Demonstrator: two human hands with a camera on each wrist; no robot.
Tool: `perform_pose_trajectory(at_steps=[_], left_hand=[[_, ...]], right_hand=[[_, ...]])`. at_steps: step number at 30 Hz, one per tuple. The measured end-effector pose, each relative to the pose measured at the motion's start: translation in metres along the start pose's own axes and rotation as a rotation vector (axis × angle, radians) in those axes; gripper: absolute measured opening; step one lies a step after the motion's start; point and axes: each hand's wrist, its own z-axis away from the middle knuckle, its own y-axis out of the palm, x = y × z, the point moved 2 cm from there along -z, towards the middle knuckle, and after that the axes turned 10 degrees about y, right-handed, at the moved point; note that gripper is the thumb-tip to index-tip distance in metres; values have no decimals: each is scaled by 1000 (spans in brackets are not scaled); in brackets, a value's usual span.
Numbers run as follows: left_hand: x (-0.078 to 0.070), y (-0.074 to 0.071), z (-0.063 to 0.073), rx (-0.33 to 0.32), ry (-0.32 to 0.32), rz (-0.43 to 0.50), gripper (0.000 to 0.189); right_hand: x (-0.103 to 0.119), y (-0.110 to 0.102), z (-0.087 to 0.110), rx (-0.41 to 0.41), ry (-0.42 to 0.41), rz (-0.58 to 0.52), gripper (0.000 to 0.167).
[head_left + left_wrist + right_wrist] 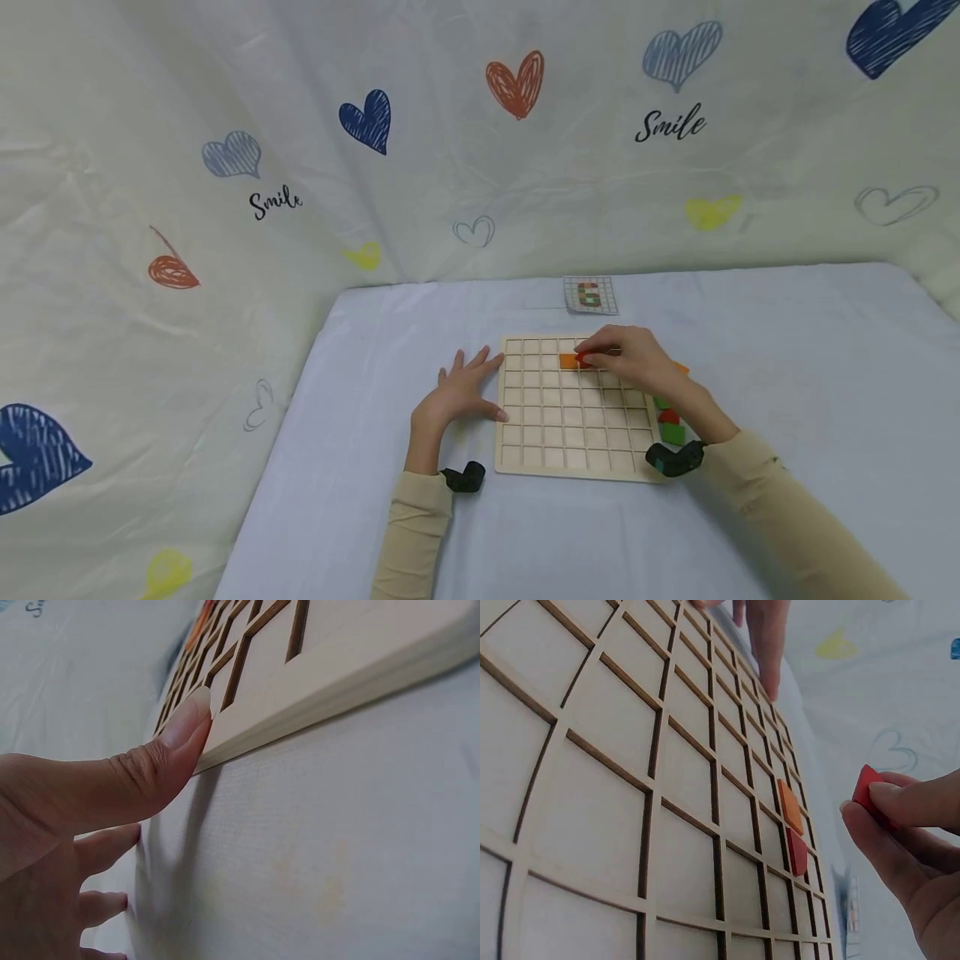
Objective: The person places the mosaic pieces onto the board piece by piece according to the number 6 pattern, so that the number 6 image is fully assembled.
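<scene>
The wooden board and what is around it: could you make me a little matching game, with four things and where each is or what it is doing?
1. Left hand
2. Right hand
3. Card
4. Green pieces

A. By the right edge of the board
B. Touching the board's left edge
C. On the table, beyond the board's far edge
D. Pinching a red piece

Pairs: 1-B, 2-D, 3-C, 4-A

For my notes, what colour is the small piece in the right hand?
Red; the right wrist view shows this small piece best.
</scene>
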Motion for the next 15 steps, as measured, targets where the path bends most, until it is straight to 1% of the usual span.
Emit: perform_pose_trajectory(at_steps=[3,6,8,13,15], left_hand=[[0,0,0,-3,0,-4,103],[0,0,0,-3,-2,-7,102],[1,1,1,-1,-9,-9,102],[1,1,1,7,-15,-13,102],[1,1,1,7,-15,-12,103]], right_hand=[[4,4,-5,9,-21,-1,15],[7,8,-11,12,-49,22,14],[10,11,-15,14,-84,40,14],[18,19,-23,17,-205,84,14],[22,22,-26,25,-236,98,13]])
